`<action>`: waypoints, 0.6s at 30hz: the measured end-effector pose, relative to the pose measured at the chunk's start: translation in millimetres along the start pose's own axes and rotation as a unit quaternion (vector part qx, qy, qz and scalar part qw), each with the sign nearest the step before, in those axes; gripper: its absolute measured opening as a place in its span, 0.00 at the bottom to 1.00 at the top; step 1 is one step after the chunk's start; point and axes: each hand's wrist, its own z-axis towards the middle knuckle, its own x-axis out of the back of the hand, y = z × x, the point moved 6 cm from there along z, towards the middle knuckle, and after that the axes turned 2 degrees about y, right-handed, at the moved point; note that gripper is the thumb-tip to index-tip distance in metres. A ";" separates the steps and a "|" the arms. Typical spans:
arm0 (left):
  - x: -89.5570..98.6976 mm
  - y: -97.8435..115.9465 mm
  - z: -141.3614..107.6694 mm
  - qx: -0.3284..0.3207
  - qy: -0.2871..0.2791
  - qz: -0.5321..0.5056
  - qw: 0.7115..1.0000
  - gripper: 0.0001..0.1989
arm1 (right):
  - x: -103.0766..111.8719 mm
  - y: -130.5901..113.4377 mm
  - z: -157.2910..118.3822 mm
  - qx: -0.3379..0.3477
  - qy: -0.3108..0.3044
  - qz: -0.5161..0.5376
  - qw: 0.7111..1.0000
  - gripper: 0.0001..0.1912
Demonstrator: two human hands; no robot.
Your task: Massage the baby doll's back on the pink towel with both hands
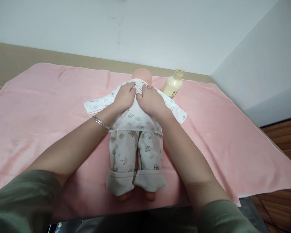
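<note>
A baby doll (142,76) lies stretched out with its bare round head away from me; no face shows, and its feet point toward me. It wears a white printed shirt (138,119) with the sleeves spread out, and matching trousers (126,149) with the cuffs turned up. My left hand (125,96) rests on the upper part of the shirt, left of the middle. Just beside it, my right hand (151,99) lies on the right of the shirt. Both hands look open against the cloth, their fingertips partly hidden. Between them the fabric is creased near the collar.
A pale yellow pump bottle (172,85) stands right of the doll's head, near its sleeve. Under everything spreads a pink blanket (50,113) on a beige surface (19,58). A white wall (75,29) rises behind, and brown wood (286,142) shows at the right.
</note>
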 end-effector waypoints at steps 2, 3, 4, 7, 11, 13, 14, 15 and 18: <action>-2.6 9.7 -7.3 0.027 -0.006 0.027 0.999 0.30 | -3.5 12.1 9.1 -0.006 0.018 0.031 0.999 0.34; -3.0 17.8 -12.1 0.033 -0.007 0.041 0.999 0.29 | -5.1 18.9 13.7 -0.008 0.024 0.046 0.999 0.34; -3.0 26.9 -16.8 0.031 -0.007 0.053 0.998 0.29 | -6.3 24.9 17.5 -0.010 0.027 0.059 0.998 0.34; -1.8 48.4 -26.8 0.013 -0.023 0.062 0.998 0.29 | -5.1 32.2 21.5 -0.004 0.027 0.076 0.997 0.32; 3.0 42.1 -22.3 0.031 -0.057 0.025 0.998 0.30 | 3.5 18.2 9.9 -0.005 0.011 0.027 1.000 0.30; 5.6 29.7 -14.5 0.045 -0.056 -0.002 0.997 0.29 | 6.7 7.0 1.3 -0.004 -0.010 -0.009 1.000 0.27; 6.3 23.7 -10.4 0.046 -0.051 -0.013 0.998 0.29 | 8.0 2.1 -2.5 -0.001 -0.018 -0.023 1.000 0.25; 6.4 18.5 -6.6 0.043 -0.045 -0.023 0.998 0.29 | 9.3 -1.6 -5.5 0.001 -0.022 -0.032 0.999 0.24; 3.3 8.8 -0.2 0.033 -0.032 -0.038 0.998 0.28 | 11.0 -1.6 -6.7 -0.003 -0.019 -0.015 1.000 0.22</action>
